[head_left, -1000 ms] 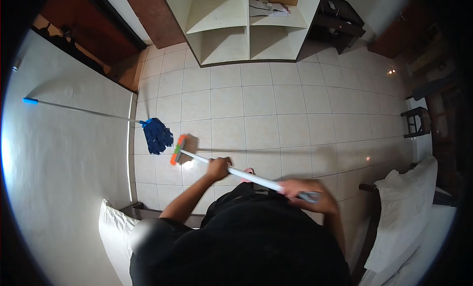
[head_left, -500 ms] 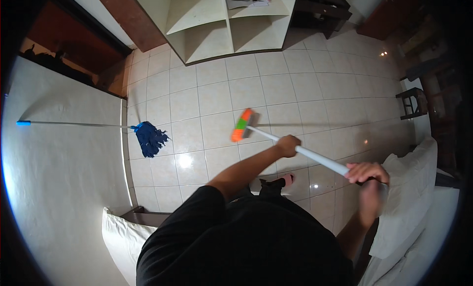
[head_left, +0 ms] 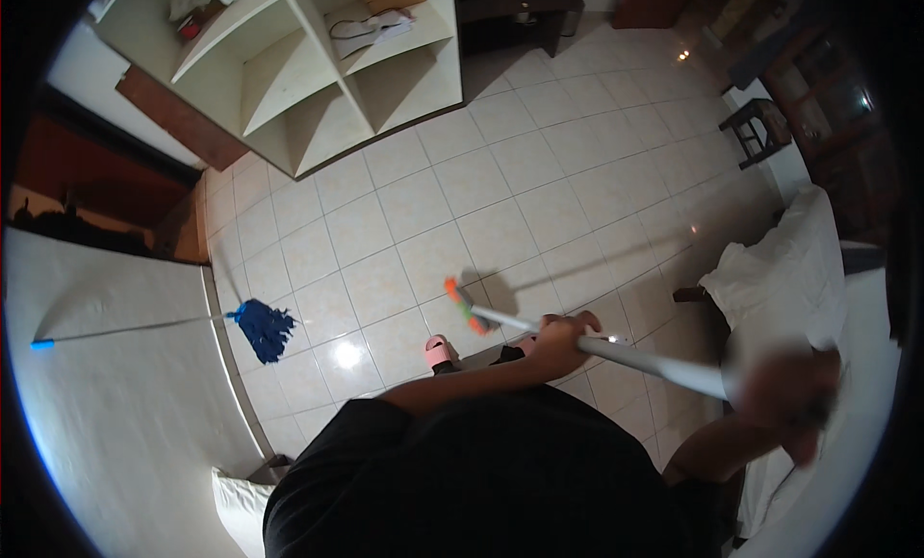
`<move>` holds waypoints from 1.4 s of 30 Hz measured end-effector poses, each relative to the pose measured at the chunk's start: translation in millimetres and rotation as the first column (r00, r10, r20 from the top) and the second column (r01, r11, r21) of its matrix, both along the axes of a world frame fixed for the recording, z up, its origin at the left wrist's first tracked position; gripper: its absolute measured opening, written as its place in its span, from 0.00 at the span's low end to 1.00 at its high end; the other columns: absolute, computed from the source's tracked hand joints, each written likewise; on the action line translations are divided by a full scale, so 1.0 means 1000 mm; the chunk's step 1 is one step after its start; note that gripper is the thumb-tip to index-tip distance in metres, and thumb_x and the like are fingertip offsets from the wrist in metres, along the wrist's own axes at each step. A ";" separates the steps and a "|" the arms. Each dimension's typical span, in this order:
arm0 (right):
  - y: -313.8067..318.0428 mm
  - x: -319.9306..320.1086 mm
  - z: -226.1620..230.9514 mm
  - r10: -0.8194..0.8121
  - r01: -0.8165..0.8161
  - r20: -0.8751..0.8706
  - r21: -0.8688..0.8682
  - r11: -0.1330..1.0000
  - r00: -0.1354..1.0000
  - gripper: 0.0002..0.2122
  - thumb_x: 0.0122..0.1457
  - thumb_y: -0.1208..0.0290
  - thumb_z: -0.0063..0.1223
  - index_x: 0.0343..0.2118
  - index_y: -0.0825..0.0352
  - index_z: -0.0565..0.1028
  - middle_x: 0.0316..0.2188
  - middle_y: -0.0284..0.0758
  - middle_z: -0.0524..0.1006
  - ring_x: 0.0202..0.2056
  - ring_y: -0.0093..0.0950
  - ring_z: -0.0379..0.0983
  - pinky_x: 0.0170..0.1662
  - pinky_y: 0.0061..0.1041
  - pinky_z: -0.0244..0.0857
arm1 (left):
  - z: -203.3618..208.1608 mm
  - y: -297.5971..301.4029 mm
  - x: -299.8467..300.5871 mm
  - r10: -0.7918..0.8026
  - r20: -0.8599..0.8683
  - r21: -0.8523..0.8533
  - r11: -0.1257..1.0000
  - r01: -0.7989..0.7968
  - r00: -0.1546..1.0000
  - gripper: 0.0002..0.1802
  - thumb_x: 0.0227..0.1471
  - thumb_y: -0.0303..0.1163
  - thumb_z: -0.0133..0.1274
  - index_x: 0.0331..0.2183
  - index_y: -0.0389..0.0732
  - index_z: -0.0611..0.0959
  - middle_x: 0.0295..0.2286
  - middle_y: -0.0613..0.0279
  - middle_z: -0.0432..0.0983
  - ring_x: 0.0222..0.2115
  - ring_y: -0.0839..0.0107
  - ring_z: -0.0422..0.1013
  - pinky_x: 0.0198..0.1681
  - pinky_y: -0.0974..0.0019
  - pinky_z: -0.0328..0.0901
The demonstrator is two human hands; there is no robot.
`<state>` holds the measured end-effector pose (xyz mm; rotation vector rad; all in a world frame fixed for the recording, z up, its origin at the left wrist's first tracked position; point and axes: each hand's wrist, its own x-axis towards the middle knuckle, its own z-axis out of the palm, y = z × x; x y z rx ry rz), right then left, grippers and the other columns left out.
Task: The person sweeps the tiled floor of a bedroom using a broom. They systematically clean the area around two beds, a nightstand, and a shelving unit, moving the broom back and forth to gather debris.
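A broom [head_left: 654, 363] with a long white and grey handle slants across in front of me. Its orange, green and grey head [head_left: 468, 306] is at or just above the tiled floor, slightly blurred. My left hand [head_left: 566, 346] is wrapped round the lower part of the handle. Toward the handle's top end, my right hand [head_left: 784, 390] closes on it, smeared by motion. Pink slippers [head_left: 438, 349] are on my feet, close to the broom head.
A blue mop [head_left: 262, 329] leans against the left wall, its strands on the floor. A white open shelf unit [head_left: 356, 139] stands ahead. To the right are a white-covered seat [head_left: 784, 269] and a dark stool [head_left: 756, 133]. A white cushion [head_left: 239, 505] lies lower left.
The broom head has come nearer to my feet, and both hands have drawn back with the handle, the right one outward. The view has turned, so the room appears tilted.
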<state>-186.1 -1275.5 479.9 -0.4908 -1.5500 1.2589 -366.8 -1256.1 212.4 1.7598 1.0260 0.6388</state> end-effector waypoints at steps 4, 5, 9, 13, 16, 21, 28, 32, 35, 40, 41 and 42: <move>0.020 -0.024 -0.049 -0.313 0.287 -0.142 -0.177 0.941 0.939 0.12 0.45 0.67 0.58 0.23 0.68 0.68 0.14 0.36 0.69 0.15 0.27 0.66 0.20 0.25 0.61 | -0.029 0.007 0.010 0.088 -0.012 -0.235 0.968 -0.088 0.996 0.11 0.43 0.35 0.54 0.33 0.46 0.76 0.14 0.62 0.68 0.17 0.71 0.68 0.25 0.66 0.62; 0.016 -0.024 -0.055 -0.294 0.266 -0.136 -0.195 0.944 0.946 0.10 0.43 0.70 0.59 0.19 0.67 0.68 0.13 0.34 0.69 0.15 0.26 0.65 0.19 0.23 0.59 | -0.041 0.013 0.020 0.093 0.003 -0.260 0.962 -0.089 0.996 0.11 0.43 0.37 0.53 0.33 0.49 0.76 0.15 0.64 0.69 0.19 0.71 0.69 0.27 0.64 0.60; 0.015 -0.023 -0.073 -0.251 0.249 0.255 0.042 0.968 0.934 0.11 0.39 0.76 0.59 0.13 0.66 0.66 0.10 0.32 0.63 0.13 0.25 0.60 0.17 0.23 0.52 | -0.092 0.055 0.064 0.186 0.098 -0.039 0.982 -0.183 0.978 0.10 0.42 0.35 0.55 0.32 0.49 0.78 0.18 0.68 0.73 0.23 0.71 0.71 0.28 0.64 0.61; 0.008 -0.009 -0.103 -0.341 0.298 0.394 0.167 0.940 0.854 0.11 0.40 0.76 0.58 0.13 0.65 0.64 0.10 0.33 0.62 0.13 0.30 0.59 0.18 0.25 0.51 | -0.129 0.109 0.108 -0.009 0.171 -0.016 1.000 0.012 0.985 0.09 0.40 0.32 0.56 0.28 0.45 0.77 0.20 0.65 0.73 0.23 0.70 0.71 0.27 0.67 0.65; -0.006 0.019 -0.089 -0.372 0.277 0.422 0.269 0.922 0.827 0.12 0.40 0.75 0.58 0.12 0.64 0.64 0.10 0.32 0.62 0.13 0.30 0.60 0.17 0.25 0.52 | -0.118 0.104 0.139 0.012 0.145 0.021 1.000 -0.015 0.989 0.08 0.39 0.33 0.57 0.27 0.46 0.77 0.20 0.65 0.73 0.23 0.70 0.71 0.26 0.67 0.65; -0.054 0.100 -0.012 -0.283 0.251 0.228 0.159 0.955 0.932 0.08 0.44 0.74 0.52 0.14 0.66 0.67 0.10 0.33 0.66 0.12 0.28 0.65 0.17 0.24 0.61 | -0.031 0.032 0.183 -0.187 0.155 0.263 0.954 0.142 0.970 0.07 0.36 0.27 0.55 0.23 0.44 0.75 0.22 0.63 0.72 0.24 0.66 0.71 0.27 0.64 0.63; -0.082 0.122 -0.002 -0.428 0.431 0.088 -0.029 0.902 0.900 0.13 0.43 0.76 0.54 0.07 0.66 0.65 0.08 0.34 0.66 0.10 0.26 0.64 0.14 0.22 0.59 | -0.029 -0.038 0.221 -0.774 0.063 0.186 0.630 0.754 0.630 0.06 0.36 0.31 0.55 0.23 0.44 0.76 0.19 0.62 0.73 0.24 0.62 0.71 0.28 0.62 0.62; -0.097 0.121 -0.042 -0.368 0.377 0.162 -0.026 0.926 0.916 0.13 0.40 0.78 0.57 0.08 0.67 0.64 0.07 0.33 0.63 0.10 0.29 0.62 0.16 0.24 0.54 | -0.080 -0.030 0.231 -0.712 0.163 0.242 0.700 0.672 0.683 0.06 0.36 0.32 0.54 0.24 0.46 0.75 0.20 0.63 0.72 0.24 0.63 0.71 0.28 0.60 0.61; -0.112 0.120 -0.080 -0.338 0.342 0.377 0.059 0.938 0.862 0.11 0.42 0.77 0.57 0.11 0.67 0.66 0.11 0.33 0.65 0.17 0.30 0.65 0.25 0.27 0.58 | -0.115 -0.008 0.232 -0.557 0.257 0.178 0.831 0.528 0.790 0.07 0.34 0.29 0.52 0.23 0.47 0.74 0.21 0.65 0.72 0.28 0.66 0.70 0.32 0.57 0.59; -0.140 0.120 -0.117 -0.501 0.561 0.415 -0.029 0.827 0.760 0.09 0.42 0.78 0.56 0.13 0.66 0.67 0.15 0.33 0.68 0.22 0.31 0.66 0.40 0.32 0.57 | -0.147 0.031 0.242 -0.444 -0.148 0.165 0.870 0.465 0.884 0.07 0.35 0.28 0.52 0.23 0.48 0.74 0.23 0.68 0.71 0.32 0.68 0.68 0.34 0.55 0.56; -0.148 0.125 -0.112 -0.516 0.584 0.421 -0.040 0.811 0.746 0.09 0.42 0.78 0.56 0.13 0.66 0.67 0.15 0.33 0.67 0.21 0.31 0.66 0.40 0.32 0.58 | -0.139 0.030 0.252 -0.434 -0.112 0.213 0.868 0.448 0.894 0.08 0.34 0.28 0.52 0.24 0.49 0.74 0.23 0.69 0.72 0.32 0.66 0.68 0.32 0.56 0.57; -0.156 0.134 -0.104 -0.529 0.600 0.424 -0.045 0.799 0.736 0.09 0.42 0.78 0.57 0.12 0.66 0.67 0.14 0.33 0.67 0.20 0.32 0.66 0.39 0.32 0.58 | -0.126 0.027 0.260 -0.452 -0.130 0.264 0.842 0.470 0.882 0.08 0.34 0.27 0.52 0.24 0.49 0.74 0.24 0.68 0.72 0.31 0.66 0.68 0.32 0.56 0.57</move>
